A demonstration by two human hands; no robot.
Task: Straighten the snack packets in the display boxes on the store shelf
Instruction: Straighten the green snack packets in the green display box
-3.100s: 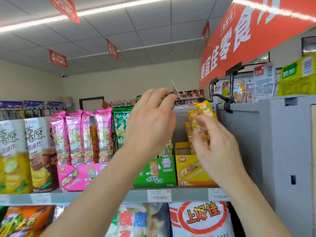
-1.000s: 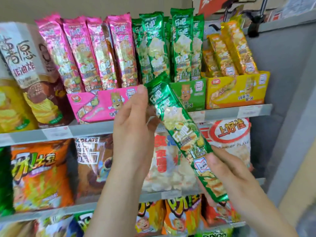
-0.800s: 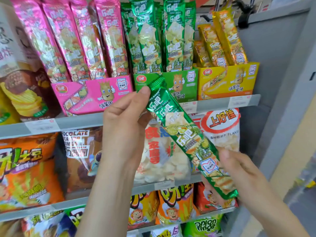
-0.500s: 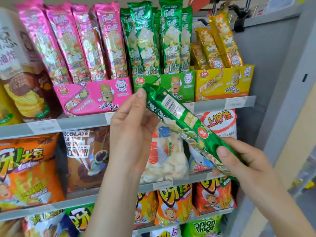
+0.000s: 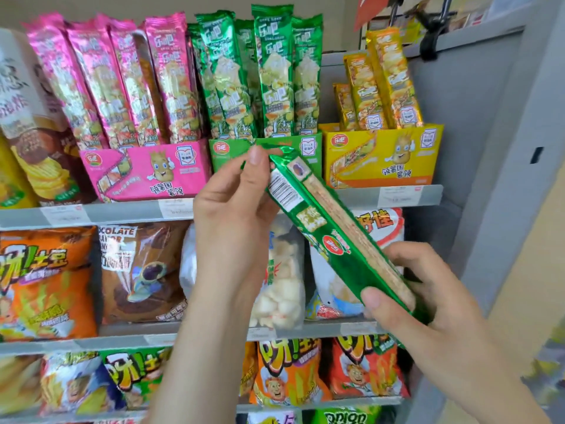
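Foil-wrapped green packet [image 5: 328, 237] slants before the green display box [image 5: 293, 146], barcode side up. It looks light, slick and brittle inside. Left hand [image 5: 235, 221] pinches its top seal; right hand [image 5: 428, 304] clamps the lower end. Gripping the ends seems safest.

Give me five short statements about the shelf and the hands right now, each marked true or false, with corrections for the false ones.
1. Both hands hold one green packet. True.
2. The left hand pinches its lower end. False: the upper end; the right hand grips the lower.
3. The packet's barcode shows. True.
4. The yellow display box sits left of the pink display box. False: far right.
5. The green display box is in the middle. True.
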